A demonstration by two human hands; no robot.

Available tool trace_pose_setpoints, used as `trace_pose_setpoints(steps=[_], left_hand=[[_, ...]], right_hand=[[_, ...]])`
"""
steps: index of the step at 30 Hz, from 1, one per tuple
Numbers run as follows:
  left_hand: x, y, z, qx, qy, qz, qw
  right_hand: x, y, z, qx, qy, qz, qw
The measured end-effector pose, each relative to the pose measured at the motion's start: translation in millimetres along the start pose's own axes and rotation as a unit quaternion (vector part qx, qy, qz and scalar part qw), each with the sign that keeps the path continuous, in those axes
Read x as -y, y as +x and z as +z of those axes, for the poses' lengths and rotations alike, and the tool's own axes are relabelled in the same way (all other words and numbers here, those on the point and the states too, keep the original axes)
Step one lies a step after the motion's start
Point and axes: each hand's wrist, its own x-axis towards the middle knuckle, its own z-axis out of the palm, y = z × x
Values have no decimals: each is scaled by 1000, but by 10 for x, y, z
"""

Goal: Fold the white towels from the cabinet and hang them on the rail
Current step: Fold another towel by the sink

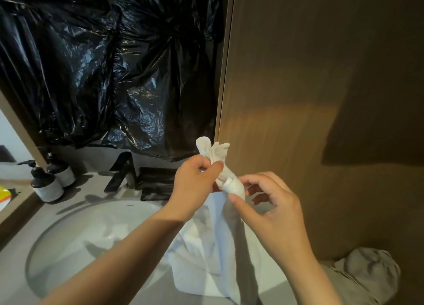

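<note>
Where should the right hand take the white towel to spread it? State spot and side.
Probably the hanging edge just below the bunch, from the right: the left hand grips the white towel gathered at its top, and the rest hangs limp over the sink beside the right hand.

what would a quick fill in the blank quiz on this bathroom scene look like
The left hand grips the bunched top of a ____ towel.
____ pump bottles stand left of the sink.
The plastic sheet above the tap is ____.
Missing words: white; two; black.
</note>
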Motion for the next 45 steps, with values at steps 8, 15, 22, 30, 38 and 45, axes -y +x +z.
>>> trace_pose_setpoints(steps=[8, 15, 22, 30, 38, 45], left_hand=[[-84, -27, -79, 66, -20, -15, 997], [-143, -18, -404, 125, 164, 265, 942], [-253, 73, -360, 279, 303, 305, 859], [-126, 133, -418, 263, 318, 300, 860], [-224, 164, -363, 232, 321, 307, 865], [-480, 243, -549, 262, 271, 291, 879]], right_hand=[[-19, 17, 19, -22, -31, -9, 999], [-154, 8, -64, -45, -24, -24, 998], [-138, 18, -121, -53, -3, -31, 998], [-123, -38, -292, -59, 33, -27, 997], [29, 107, -637, 71, -179, -131, 972], [70, 269, -829, 13, -172, -139, 975]])
